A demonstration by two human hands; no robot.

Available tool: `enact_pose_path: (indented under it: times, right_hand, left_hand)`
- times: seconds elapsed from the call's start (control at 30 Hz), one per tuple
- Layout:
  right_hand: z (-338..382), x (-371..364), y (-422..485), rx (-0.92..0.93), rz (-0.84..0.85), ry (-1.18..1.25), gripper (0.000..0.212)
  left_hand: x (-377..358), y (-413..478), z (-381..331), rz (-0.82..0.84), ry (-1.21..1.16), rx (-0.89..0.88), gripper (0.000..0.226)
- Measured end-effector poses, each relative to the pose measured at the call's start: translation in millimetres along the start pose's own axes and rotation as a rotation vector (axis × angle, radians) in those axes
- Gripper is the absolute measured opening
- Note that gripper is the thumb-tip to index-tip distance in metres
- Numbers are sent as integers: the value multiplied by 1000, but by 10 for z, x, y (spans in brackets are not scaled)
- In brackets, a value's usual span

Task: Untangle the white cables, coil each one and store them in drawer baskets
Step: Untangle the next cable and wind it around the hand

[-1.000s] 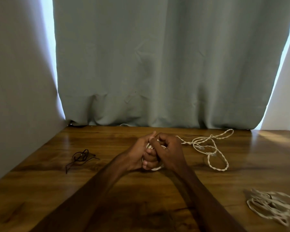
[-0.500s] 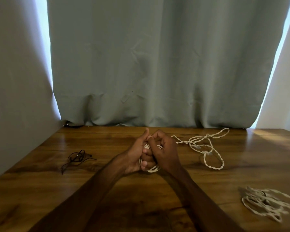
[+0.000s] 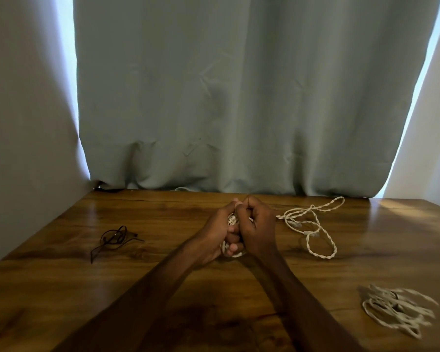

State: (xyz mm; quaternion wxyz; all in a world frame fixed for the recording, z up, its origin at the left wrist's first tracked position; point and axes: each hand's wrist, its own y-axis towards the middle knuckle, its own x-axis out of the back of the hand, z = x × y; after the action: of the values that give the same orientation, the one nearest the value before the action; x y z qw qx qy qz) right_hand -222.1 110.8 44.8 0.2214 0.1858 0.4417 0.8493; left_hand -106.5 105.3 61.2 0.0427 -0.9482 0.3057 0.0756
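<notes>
Still both the left hand [image 3: 215, 236] and right hand [image 3: 258, 231] clench the white cable coil [image 3: 233, 221], unmoved.

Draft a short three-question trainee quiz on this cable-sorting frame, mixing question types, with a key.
1. True or false: both hands are closed on one white cable coil.
2. Which lies at the table's near right? A) dark cable B) loose white bundle C) drawer basket
3. Fill in: the twisted white cable lies to the ____ of the hands.

Key:
1. True: left hand and right hand clasp the coil.
2. B, the bundle; the dark cable lies left on the table.
3. Right: twisted cable.
</notes>
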Motion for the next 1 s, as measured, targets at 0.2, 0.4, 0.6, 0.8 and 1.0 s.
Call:
enact_pose_path:
  times: [0.2, 0.4, 0.6, 0.8, 1.0]
  right_hand:
    - [28, -53, -13, -39, 11, -16, 34]
    - [-84, -36, -10, -45, -21, -160, 30]
    - [-80, -61, -28, 32, 43, -264, 32]
    - [-78, -96, -42, -36, -29, -239, 33]
    - [-29, -146, -80, -80, -30, -234, 34]
  left_hand:
    - [147, 12, 5, 112, 2, -8, 65]
    - [-99, 55, 118, -184, 156, -107, 68]
    - [-120, 25, 206, -363, 203, -183, 66]
    - [-102, -6, 107, -317, 26, -79, 59]
    - [-17, 18, 155, -407, 106, -121, 47]
